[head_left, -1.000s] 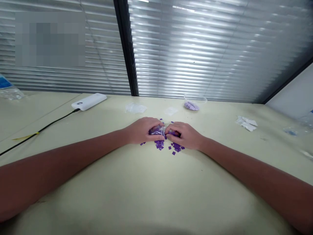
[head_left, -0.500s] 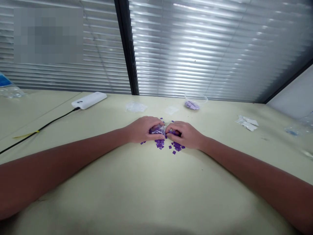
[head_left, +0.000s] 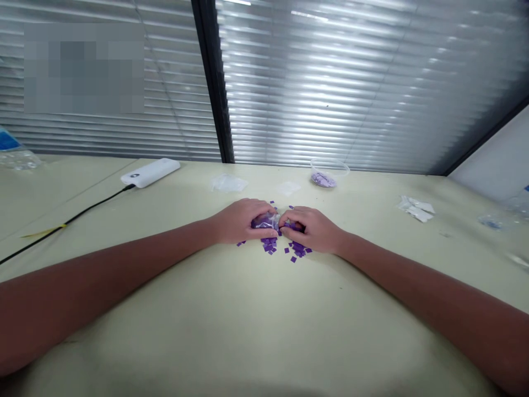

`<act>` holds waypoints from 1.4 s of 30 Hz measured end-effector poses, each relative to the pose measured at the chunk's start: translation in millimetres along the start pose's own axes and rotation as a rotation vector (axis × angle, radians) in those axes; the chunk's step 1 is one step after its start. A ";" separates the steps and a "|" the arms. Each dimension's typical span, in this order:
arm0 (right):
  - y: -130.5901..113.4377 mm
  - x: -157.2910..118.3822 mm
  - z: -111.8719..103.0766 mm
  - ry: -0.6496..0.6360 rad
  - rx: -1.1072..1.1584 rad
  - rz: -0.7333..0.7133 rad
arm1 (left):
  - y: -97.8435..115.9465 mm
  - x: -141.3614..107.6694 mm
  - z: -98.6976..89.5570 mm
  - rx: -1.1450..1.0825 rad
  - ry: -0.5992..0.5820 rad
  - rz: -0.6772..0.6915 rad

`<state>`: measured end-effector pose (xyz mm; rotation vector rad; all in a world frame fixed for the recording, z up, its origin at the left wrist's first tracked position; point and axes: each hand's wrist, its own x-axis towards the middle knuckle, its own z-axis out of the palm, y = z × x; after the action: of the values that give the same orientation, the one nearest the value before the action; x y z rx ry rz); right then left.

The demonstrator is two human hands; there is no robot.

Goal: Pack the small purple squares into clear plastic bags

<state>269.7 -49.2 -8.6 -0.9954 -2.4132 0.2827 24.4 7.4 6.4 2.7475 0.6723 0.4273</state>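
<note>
My left hand (head_left: pixel 243 220) is curled around a small clear plastic bag (head_left: pixel 266 221) with purple pieces inside. Close against the bag's right side, my right hand (head_left: pixel 314 229) has its thumb and forefinger pinched together at the bag's mouth. Whether a piece is between those fingertips is too small to make out. Small purple square pieces (head_left: pixel 298 250) lie loose on the table under and in front of my right hand. More purple squares (head_left: pixel 270 245) are spread below the bag, and a few lie beyond the hands.
Behind my hands, a clear round tub (head_left: pixel 329 171) holds pale purple pieces. Clear plastic bags (head_left: pixel 228 182) lie at the back, and white packets (head_left: pixel 416 208) to the right. A white power bank (head_left: pixel 151 172) with a black cable (head_left: pixel 99 199) sits at left, near a bottle (head_left: pixel 19 151).
The view has shifted very slightly. Both hands keep the same hold at the bag, and the loose purple squares look unmoved.
</note>
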 end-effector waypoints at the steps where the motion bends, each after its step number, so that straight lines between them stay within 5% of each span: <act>1: -0.3 0.2 -0.1 0.000 -0.001 0.001 | 0.1 0.0 -0.2 0.001 -0.001 -0.001; 42: -1.4 0.0 -1.0 0.000 0.000 0.008 | 0.3 0.2 -0.5 0.001 0.002 -0.001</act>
<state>269.4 -50.3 -7.3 -1.0054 -2.4096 0.2855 24.5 7.3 7.0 2.7482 0.6748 0.4294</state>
